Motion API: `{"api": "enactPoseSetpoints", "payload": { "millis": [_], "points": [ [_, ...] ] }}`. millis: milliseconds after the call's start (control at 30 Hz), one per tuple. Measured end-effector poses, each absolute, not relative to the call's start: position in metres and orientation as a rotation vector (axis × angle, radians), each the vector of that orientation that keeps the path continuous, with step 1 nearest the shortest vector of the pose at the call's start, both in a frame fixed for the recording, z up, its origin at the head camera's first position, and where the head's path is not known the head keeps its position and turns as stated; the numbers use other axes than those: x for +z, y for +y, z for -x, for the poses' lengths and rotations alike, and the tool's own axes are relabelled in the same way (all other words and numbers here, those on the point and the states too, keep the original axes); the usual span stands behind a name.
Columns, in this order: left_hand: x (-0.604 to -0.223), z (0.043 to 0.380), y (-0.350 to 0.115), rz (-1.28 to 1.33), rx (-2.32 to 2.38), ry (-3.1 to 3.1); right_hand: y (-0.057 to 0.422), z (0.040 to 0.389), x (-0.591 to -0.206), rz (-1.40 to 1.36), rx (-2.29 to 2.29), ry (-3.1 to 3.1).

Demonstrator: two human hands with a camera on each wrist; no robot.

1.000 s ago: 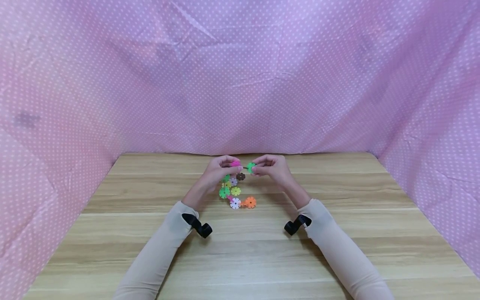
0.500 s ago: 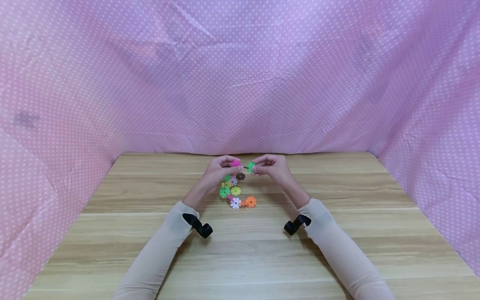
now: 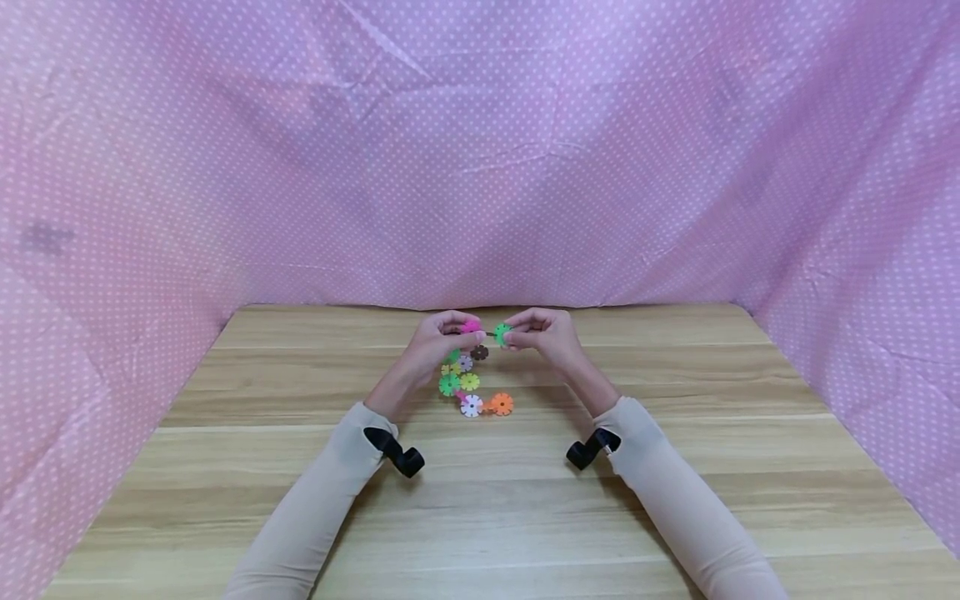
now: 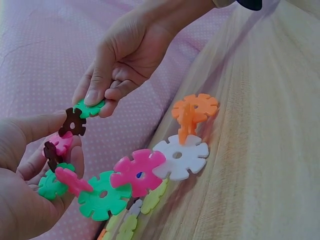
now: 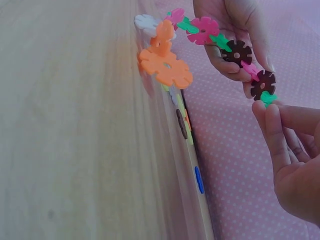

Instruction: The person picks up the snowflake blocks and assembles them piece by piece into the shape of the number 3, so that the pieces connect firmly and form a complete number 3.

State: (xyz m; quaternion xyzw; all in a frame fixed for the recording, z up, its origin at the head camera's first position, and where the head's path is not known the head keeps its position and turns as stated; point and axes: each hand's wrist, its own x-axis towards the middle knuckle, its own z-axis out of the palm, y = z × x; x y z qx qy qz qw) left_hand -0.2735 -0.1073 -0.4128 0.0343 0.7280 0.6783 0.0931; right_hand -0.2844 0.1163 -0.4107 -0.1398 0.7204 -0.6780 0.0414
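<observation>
A chain of slotted snowflake discs in green, brown, pink, white and orange hangs from both hands. My left hand [image 3: 437, 337] grips its upper part, with a pink disc [image 4: 61, 143] between thumb and fingers in the left wrist view. At the chain's end, my right hand [image 3: 551, 340] pinches a green disc [image 4: 89, 108], which is slotted to a brown disc [image 4: 73, 123]. The left thumb and fingertips lie close to that brown disc. Lower down come a white disc [image 4: 180, 157] and an orange disc [image 3: 501, 404], over the near side of the table.
Several loose discs lie on the wooden table [image 3: 480, 517] below the hands, among them a yellow disc [image 3: 469, 381], a brown disc [image 3: 479, 352] and a blue disc [image 5: 199, 180]. A pink dotted cloth [image 3: 480, 167] hangs behind the table's far edge.
</observation>
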Motion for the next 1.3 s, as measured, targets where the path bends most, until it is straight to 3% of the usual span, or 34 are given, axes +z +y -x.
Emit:
{"api": "enactPoseSetpoints", "payload": {
  "millis": [1300],
  "points": [
    [-0.4147,0.2745,-0.1001,-0.107,2.063,2.146,0.1213,0.2907,-0.4165,0.462,-2.168,2.106]
  ]
}}
